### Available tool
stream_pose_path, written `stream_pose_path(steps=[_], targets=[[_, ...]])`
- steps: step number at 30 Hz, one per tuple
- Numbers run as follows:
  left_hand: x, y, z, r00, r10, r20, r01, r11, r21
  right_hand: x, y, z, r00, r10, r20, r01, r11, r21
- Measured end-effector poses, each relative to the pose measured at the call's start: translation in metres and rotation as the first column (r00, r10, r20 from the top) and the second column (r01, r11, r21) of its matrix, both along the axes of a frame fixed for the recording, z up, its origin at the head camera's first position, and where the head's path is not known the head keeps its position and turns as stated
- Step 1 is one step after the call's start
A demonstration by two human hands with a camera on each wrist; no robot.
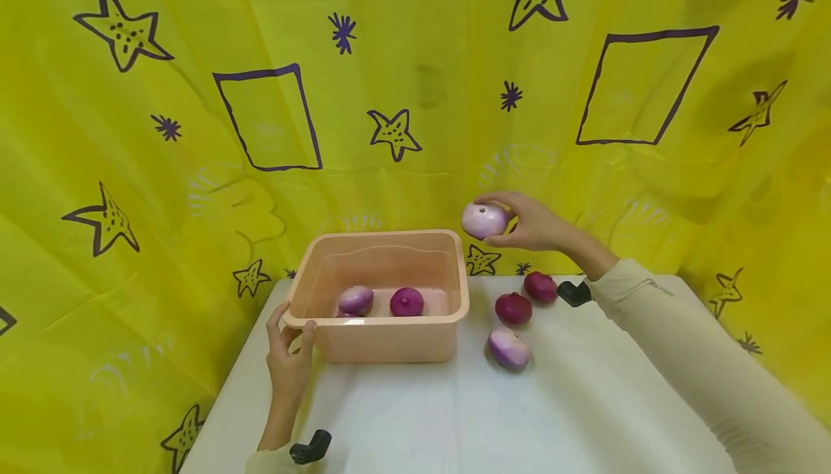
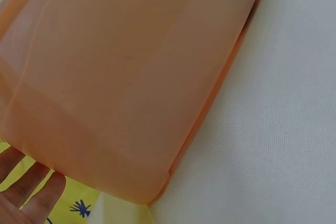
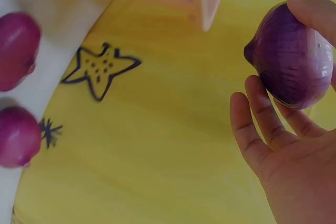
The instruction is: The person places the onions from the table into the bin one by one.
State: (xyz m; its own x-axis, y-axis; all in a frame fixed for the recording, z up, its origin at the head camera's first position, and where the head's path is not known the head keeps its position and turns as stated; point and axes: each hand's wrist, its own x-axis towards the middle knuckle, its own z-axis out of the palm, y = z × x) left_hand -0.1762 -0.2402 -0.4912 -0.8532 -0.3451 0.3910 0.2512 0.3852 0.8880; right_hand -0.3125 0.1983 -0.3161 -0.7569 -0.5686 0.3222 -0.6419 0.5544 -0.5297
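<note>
While your left hand (image 1: 288, 358) pinches the tub (image 1: 383, 319) rim, your right hand (image 1: 535, 225) fingers curl round the onion (image 1: 484, 220), held above the counter (image 1: 454, 409) at the tub's two o'clock corner.

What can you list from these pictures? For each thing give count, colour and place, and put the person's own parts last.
tub: one, peach plastic, on the table, left of centre.
onions in the tub: two, purple, on its floor.
onions on the table: three, purple, right of the tub.
held onion: one, pale purple, in the air past the tub's right rim.
table: one, white cloth top.
backdrop: one, yellow with dark stars and squares.
left hand: one, fingers on the tub's near left corner.
right hand: one, fingers round the held onion.
</note>
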Motion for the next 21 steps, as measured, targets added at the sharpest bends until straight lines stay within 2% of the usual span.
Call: stream_pose_path(steps=[9, 16, 21], targets=[[0.0, -0.002, -0.003, 1.0, 0.003, -0.004, -0.003, 1.0, 0.018, -0.011, -0.042, 0.005, 0.997, 0.078, 0.018, -0.078, 0.997, -0.004], [0.0, -0.003, -0.001, 1.0, 0.017, 0.009, -0.017, 1.0, 0.007, -0.017, -0.084, 0.005, 0.99, 0.124, 0.067, -0.124, 0.992, -0.004], [-0.003, -0.004, -0.002, 1.0, 0.006, -0.001, -0.006, 1.0, 0.025, -0.024, -0.112, -0.001, 0.986, 0.16, 0.043, -0.16, 0.987, 0.005]])
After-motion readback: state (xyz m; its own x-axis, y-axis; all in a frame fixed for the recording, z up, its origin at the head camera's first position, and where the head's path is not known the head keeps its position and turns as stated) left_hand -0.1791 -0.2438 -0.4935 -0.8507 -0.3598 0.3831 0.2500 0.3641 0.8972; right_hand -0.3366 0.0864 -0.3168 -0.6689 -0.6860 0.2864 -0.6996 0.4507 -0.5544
